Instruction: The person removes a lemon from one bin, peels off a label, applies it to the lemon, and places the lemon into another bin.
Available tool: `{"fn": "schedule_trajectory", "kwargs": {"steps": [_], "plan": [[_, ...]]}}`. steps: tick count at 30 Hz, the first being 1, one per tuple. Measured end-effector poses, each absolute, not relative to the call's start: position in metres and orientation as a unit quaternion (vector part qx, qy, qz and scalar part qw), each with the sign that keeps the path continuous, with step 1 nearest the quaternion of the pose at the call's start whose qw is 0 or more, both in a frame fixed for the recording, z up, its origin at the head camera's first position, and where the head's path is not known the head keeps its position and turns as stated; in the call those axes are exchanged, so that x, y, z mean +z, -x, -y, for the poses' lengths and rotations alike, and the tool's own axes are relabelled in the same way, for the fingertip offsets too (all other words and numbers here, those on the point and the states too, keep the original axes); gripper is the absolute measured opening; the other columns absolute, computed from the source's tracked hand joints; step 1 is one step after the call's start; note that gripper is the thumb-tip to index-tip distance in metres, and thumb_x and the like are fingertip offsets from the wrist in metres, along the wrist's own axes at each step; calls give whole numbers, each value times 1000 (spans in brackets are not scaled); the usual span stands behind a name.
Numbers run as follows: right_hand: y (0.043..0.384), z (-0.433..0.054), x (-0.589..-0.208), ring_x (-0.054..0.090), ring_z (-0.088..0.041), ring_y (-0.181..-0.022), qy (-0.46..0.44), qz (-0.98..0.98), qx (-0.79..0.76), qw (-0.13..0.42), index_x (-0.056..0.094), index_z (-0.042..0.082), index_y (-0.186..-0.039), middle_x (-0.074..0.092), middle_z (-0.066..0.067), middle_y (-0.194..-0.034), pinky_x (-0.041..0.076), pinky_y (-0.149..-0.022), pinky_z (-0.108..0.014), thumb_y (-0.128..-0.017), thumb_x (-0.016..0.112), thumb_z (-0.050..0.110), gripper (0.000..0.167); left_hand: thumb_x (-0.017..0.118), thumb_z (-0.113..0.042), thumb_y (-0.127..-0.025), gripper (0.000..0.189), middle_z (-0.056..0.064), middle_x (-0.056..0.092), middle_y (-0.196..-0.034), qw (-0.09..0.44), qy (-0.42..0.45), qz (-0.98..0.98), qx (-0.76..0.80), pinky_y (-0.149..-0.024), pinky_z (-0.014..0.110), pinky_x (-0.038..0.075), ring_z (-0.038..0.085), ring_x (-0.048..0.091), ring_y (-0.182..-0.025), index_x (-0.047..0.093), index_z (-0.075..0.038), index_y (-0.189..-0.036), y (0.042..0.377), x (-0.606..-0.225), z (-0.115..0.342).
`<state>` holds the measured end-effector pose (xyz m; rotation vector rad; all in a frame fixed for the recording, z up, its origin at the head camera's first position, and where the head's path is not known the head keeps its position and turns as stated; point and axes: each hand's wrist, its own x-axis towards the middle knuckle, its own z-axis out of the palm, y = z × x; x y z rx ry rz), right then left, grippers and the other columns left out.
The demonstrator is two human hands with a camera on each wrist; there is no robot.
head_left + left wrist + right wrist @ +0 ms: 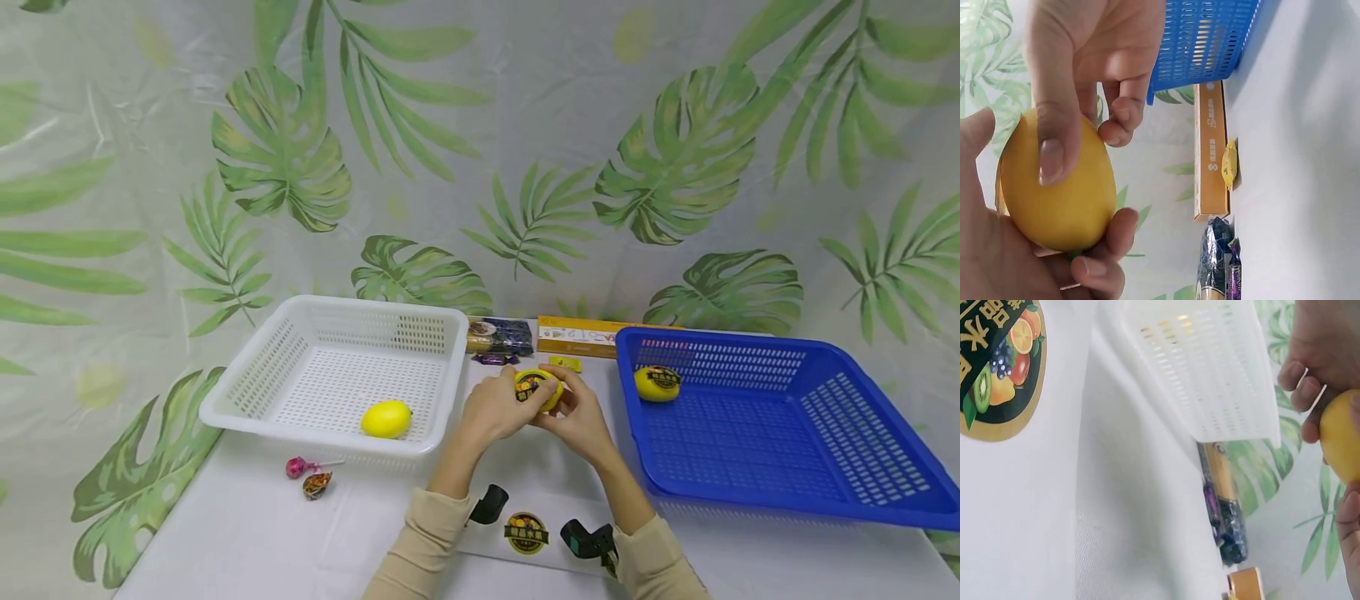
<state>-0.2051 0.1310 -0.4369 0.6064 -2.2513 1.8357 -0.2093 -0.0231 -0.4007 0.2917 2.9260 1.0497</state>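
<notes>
Both hands hold one yellow lemon (pixel 1069 203) above the middle of the table. My left hand (pixel 495 407) cradles it, with fingers curled about its end in the left wrist view. My right hand (pixel 576 418) grips it from the other side, its thumb lying on the peel. A dark round label with fruit pictures shows on the lemon's near face in the head view. Below the hands lies a white sheet with a matching label (pixel 527 533). Another lemon (pixel 387 419), with no label in sight, sits in the white basket (pixel 333 442). A labelled lemon (pixel 657 384) rests in the blue basket (pixel 787 500).
Along the back lie a dark clear-wrapped pack (pixel 512 336), an orange box (pixel 581 337), a purple-wrapped candy (pixel 495 359) and a yellow packet (pixel 566 363). A pink lollipop (pixel 297 467) and a small wrapped sweet (pixel 317 485) lie before the white basket.
</notes>
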Motion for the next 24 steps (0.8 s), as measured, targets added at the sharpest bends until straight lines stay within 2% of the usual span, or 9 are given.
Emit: {"fn": "schedule_trajectory", "kwargs": {"steps": [4, 10, 18, 24], "plan": [[204, -130, -436, 57, -5, -89, -208, 740, 634, 88, 48, -9, -126, 46, -27, -125, 49, -73, -16, -68, 73, -17, 64, 41, -83, -74, 99, 11, 60, -78, -9, -71, -948, 309, -47, 28, 40, 20, 54, -60, 53, 2, -124, 208, -401, 18], [202, -129, -432, 58, -18, -98, -200, 746, 631, 75, 47, -9, -126, 45, -25, -128, 50, -80, -18, -68, 75, -14, 64, 42, -82, -74, 94, 7, 57, -71, -46, -60, -947, 311, -46, 26, 37, 18, 51, -57, 56, -3, -123, 209, -404, 16], [203, -128, -431, 57, -19, -101, -212, 745, 627, 82, 47, -9, -124, 45, -26, -129, 50, -82, -20, -67, 76, -14, 65, 45, -71, -80, 61, 1, 50, -60, -97, -80, -927, 354, -42, 27, 35, 16, 46, -49, 60, -13, -92, 209, -408, 18], [202, -127, -430, 55, -34, -105, -203, 745, 632, 74, 46, -7, -124, 45, -23, -130, 49, -85, -22, -66, 78, -12, 67, 45, -59, -86, 46, -1, 47, -54, -144, -101, -912, 371, -40, 25, 32, 14, 42, -44, 53, -15, -75, 210, -413, 20]]}}
